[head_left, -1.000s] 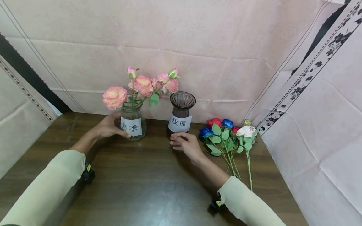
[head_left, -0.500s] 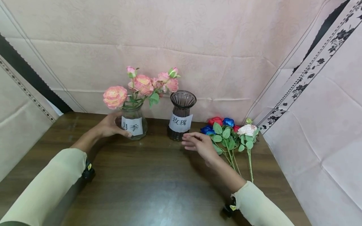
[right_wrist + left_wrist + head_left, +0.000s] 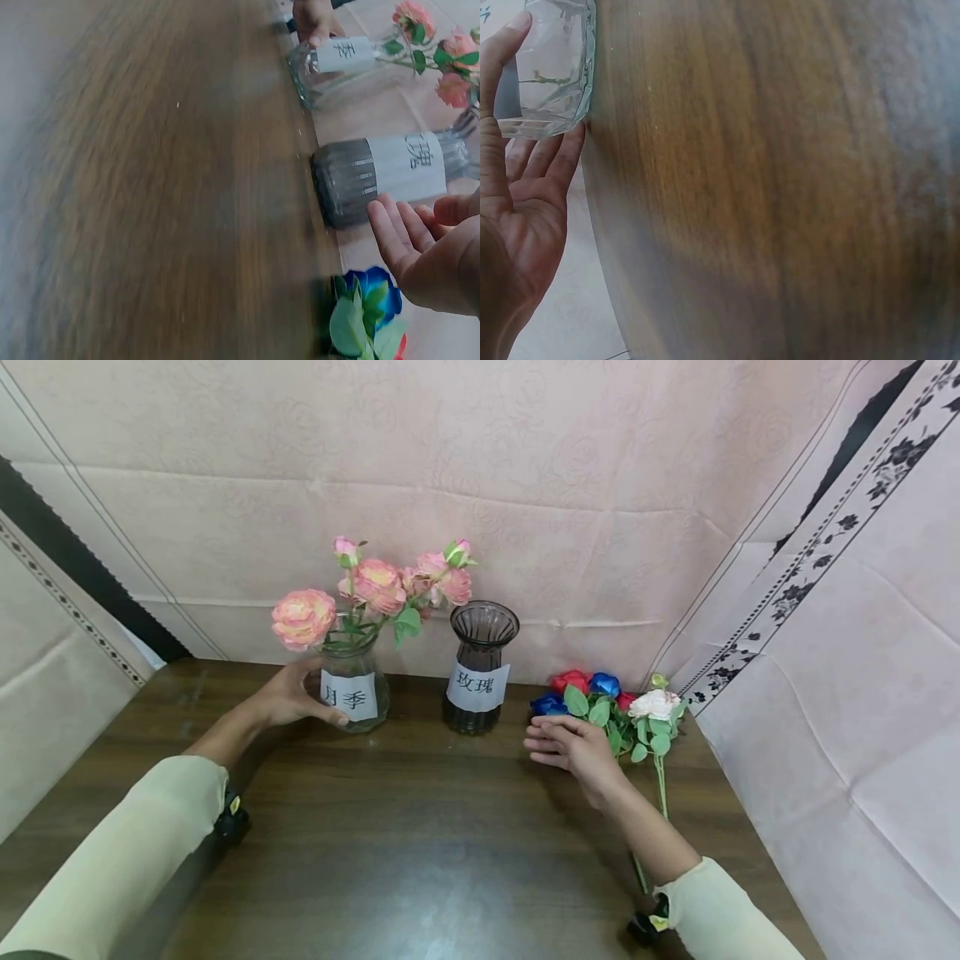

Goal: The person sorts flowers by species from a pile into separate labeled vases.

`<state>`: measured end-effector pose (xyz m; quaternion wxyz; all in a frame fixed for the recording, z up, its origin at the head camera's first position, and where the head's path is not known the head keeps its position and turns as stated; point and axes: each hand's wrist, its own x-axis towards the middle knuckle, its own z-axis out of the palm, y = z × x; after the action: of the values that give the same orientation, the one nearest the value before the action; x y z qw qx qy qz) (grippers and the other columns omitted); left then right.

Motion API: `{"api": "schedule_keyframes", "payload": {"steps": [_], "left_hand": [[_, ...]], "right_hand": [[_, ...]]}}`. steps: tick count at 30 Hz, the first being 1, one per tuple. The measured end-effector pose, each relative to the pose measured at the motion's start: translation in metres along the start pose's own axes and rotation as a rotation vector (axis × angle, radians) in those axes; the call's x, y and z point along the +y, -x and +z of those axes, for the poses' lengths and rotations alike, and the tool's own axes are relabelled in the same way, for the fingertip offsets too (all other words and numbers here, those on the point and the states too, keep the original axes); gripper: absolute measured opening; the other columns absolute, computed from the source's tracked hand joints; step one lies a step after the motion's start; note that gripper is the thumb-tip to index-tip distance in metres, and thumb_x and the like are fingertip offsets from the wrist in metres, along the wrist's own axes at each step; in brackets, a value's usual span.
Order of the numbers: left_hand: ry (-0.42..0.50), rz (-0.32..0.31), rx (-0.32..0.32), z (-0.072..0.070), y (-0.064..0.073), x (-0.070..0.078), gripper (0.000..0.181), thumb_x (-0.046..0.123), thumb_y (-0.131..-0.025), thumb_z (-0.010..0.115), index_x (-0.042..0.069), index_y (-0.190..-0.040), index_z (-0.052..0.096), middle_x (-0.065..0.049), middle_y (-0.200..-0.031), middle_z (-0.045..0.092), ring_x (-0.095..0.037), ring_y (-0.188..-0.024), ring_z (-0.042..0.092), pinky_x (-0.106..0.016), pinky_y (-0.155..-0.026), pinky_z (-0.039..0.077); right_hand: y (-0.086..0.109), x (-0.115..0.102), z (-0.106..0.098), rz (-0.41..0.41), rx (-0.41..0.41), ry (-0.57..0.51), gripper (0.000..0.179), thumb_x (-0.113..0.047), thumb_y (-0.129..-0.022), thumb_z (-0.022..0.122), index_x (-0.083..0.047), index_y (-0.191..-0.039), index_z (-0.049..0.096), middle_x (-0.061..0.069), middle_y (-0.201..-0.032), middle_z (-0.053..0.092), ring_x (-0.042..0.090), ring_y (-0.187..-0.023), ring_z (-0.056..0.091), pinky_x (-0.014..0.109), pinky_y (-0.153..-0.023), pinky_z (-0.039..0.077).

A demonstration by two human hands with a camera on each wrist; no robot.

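Note:
My left hand [image 3: 295, 696] grips a clear glass vase [image 3: 382, 697] from its left side, thumb across the front and fingers behind. Pink flowers [image 3: 378, 587] with green leaves stand in this vase, which has a white paper label. In the left wrist view a cut stem shows through the vase [image 3: 551, 75] glass. My right hand [image 3: 577, 752] holds nothing, its fingers loosely extended to the left. It overlaps the leaves and stems of red and blue roses [image 3: 572, 681] lying on the table. Between the hands stands a dark ribbed glass vase [image 3: 474, 718], upright, without flowers, also labelled.
A white flower [image 3: 655, 704] with a green stem lies at the right of the roses. Light patterned cloth [image 3: 525, 460] hangs behind the brown wooden table [image 3: 420, 843] and at both sides, close to the back edge.
My right hand has moved right, from in front of the dark vase to the roses, and the dark vase's base now shows. My left hand stays on the clear vase.

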<state>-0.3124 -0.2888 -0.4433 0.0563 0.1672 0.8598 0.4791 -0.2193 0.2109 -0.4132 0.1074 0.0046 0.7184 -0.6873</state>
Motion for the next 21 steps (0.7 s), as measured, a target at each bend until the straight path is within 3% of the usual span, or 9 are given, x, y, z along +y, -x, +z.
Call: {"api": "schedule_keyframes", "payload": {"steps": [8,21], "left_hand": [[0.013,0.006,-0.012,0.001,0.0,0.002,0.088,0.011,-0.081,0.104,0.006,-0.156,0.058,-0.023,-0.143,0.073,-0.04,-0.13,0.073,-0.025,-0.099,0.061],[0.016,0.016,-0.01,0.0,0.0,0.0,0.09,0.01,-0.081,0.104,0.004,-0.158,0.057,-0.023,-0.147,0.07,-0.043,-0.137,0.069,-0.023,-0.097,0.062]], "right_hand": [[0.012,0.0,-0.033,0.015,-0.028,-0.066,0.053,-0.021,-0.121,0.056,0.013,-0.16,0.05,-0.001,-0.121,0.085,0.016,-0.112,0.084,0.037,-0.103,0.067],[0.026,0.002,-0.076,0.005,-0.013,-0.123,0.041,-0.023,-0.121,0.055,0.003,-0.151,0.062,-0.001,-0.12,0.086,0.017,-0.113,0.084,0.036,-0.102,0.067]]}}
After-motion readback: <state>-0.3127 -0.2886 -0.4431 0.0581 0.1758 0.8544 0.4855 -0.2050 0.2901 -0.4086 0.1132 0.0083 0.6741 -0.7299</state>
